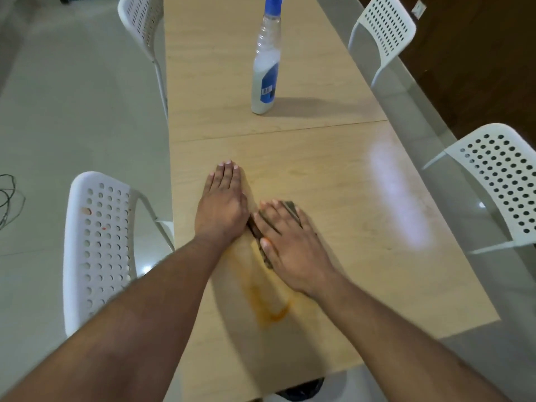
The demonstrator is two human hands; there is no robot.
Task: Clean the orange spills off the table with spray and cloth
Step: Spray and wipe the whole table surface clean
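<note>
An orange spill (pixel 268 307) smears the near part of the light wooden table (pixel 348 256), running from between my wrists toward the front edge. My right hand (pixel 290 245) lies flat with spread fingers on a dark cloth (pixel 291 208), which is mostly hidden beneath it. My left hand (pixel 222 203) rests flat on the bare table just left of the cloth, fingers straight and together. A clear spray bottle (pixel 266 62) with a blue cap and blue label stands upright farther back on the table, apart from both hands.
White perforated chairs stand around the table: one at near left (pixel 98 248), one at far left (pixel 142 27), two on the right (pixel 499 181) (pixel 383 33). A seam (pixel 290 130) crosses the tabletop. Black cables (pixel 8 198) lie on the floor at left.
</note>
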